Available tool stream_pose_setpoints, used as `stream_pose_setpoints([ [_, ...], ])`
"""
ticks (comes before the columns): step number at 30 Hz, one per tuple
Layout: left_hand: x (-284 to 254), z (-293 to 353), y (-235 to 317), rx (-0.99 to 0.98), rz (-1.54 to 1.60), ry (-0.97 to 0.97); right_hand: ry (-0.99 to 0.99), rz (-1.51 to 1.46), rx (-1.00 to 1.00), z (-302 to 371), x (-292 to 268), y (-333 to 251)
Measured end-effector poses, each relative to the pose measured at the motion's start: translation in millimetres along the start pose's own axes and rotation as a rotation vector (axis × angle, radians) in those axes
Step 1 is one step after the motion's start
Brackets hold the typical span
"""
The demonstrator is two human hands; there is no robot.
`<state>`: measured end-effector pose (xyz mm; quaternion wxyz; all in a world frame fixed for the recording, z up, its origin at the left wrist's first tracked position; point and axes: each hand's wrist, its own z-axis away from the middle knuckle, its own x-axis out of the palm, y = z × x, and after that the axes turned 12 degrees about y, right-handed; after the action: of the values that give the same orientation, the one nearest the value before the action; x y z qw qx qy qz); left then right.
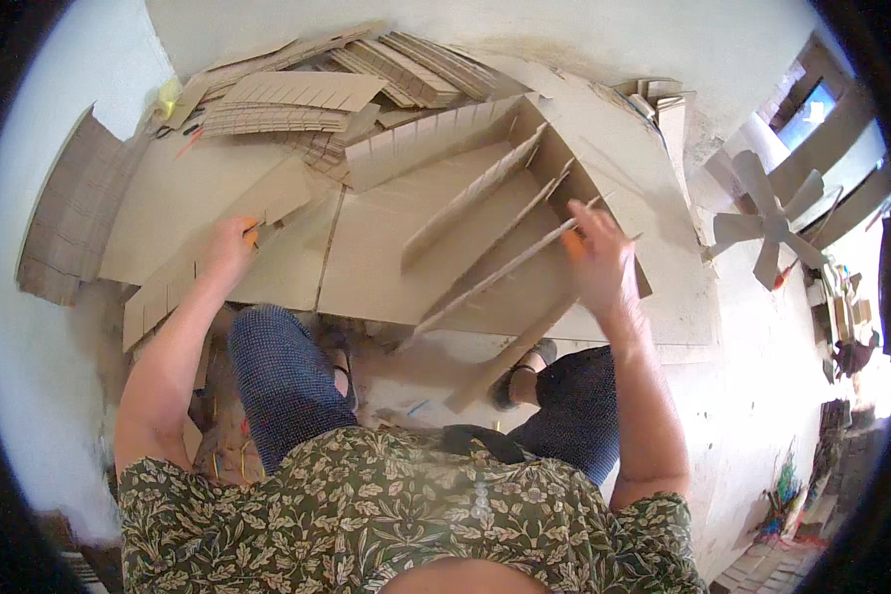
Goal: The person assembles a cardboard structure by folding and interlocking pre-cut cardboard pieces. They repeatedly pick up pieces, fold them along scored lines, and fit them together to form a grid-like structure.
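My left hand (230, 249) is closed around a long slotted cardboard strip (163, 297) that slants up to the right. Something orange shows at its fingertips. On the worktop, cardboard dividers (475, 198) stand on edge in a row, their far ends against an upright cardboard strip (564, 163). My right hand (604, 262), slightly blurred, has thumb and fingers bent about the far end of the rightmost standing divider (505, 272). An orange covering shows on its thumb. Another cardboard strip (515, 356) slants beneath that hand, overhanging the near edge.
Piles of slotted cardboard strips (287, 104) lie along the back wall. More cardboard (74, 213) leans at the left wall. A fan (772, 226) stands to the right. My knees are under the near edge of the cardboard-covered worktop (366, 267).
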<state>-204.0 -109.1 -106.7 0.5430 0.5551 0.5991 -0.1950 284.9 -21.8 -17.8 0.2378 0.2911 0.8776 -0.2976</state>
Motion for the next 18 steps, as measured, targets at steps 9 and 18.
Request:
stream_pose_setpoints([
  [9, -30.8, 2.3, 23.5, -0.042, 0.253, 0.167, -0.002, -0.428, 0.304, 46.7, -21.0, -42.1],
  [18, -49.6, 75.8, 196.8, 0.96, 0.561, 0.295, -0.2, -1.236, 0.993, 49.3, -6.5, -60.7],
])
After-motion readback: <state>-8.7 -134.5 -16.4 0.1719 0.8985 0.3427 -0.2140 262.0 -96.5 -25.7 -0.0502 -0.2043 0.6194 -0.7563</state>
